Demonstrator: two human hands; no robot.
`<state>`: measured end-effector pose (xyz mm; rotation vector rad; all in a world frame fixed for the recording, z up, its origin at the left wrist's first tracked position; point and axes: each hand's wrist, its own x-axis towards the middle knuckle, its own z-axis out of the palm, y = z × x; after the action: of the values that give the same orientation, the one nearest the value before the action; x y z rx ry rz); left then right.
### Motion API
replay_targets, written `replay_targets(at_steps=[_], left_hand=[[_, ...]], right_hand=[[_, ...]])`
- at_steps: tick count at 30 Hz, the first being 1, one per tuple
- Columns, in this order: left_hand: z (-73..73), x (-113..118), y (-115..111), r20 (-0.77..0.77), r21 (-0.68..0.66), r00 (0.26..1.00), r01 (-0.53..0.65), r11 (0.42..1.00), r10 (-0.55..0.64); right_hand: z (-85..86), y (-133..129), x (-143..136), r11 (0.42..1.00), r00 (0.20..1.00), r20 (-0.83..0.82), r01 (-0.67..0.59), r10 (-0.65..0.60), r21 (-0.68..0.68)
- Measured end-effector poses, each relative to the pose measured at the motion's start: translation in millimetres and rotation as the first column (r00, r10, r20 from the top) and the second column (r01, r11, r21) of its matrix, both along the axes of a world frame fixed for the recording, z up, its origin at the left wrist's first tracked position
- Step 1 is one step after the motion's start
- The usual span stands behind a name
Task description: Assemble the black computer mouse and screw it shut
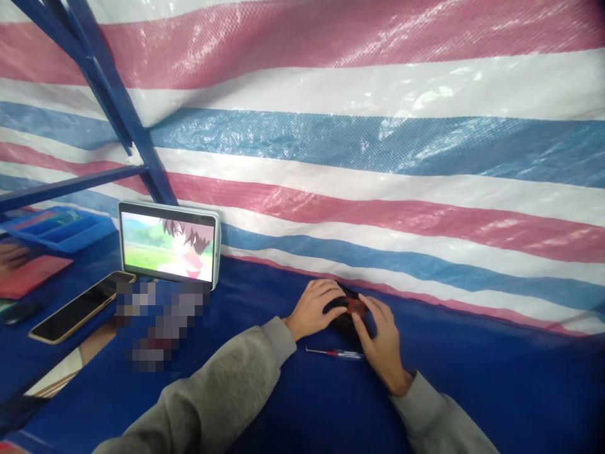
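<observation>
Though mostly black, an orange-centred object point(354, 307).

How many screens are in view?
2: the lit screen, propped upright, and the dark phone, flat to its left. The blurred dark thing farther left may be another.

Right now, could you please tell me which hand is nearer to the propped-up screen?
The left hand. It holds the left side of the dark object, to the right of the screen; the right hand holds that object's other side, farther from the screen.
</observation>
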<state>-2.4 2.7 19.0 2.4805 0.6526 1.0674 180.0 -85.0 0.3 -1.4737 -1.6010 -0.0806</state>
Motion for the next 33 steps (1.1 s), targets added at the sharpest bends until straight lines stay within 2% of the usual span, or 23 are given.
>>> replay_targets(at_steps=[5,9,20,26,33], left_hand=[[-6.0,2,1,0.045,0.028,0.998,-0.033,0.999,0.032],[-10.3,0,2,0.002,0.081,1.0,-0.017,0.997,0.017],[-7.9,0,-1,0.051,0.107,0.999,-0.006,0.994,0.001],[-10.5,0,0,0.024,0.106,1.0,0.015,0.994,-0.018],[-14.8,0,2,0.064,0.123,0.998,-0.014,0.992,0.006]], right_hand=[[-8.5,5,5,0.998,1.0,0.022,0.022,-0.021,-0.052],[-9.7,4,7,0.999,0.999,0.039,0.023,-0.021,-0.045],[-9.2,3,6,0.999,0.998,0.07,0.003,-0.001,-0.034],[-8.2,3,6,0.999,0.999,0.031,0.028,-0.027,-0.035],[-1.8,1,5,0.998,0.997,-0.062,-0.054,0.052,-0.02]])
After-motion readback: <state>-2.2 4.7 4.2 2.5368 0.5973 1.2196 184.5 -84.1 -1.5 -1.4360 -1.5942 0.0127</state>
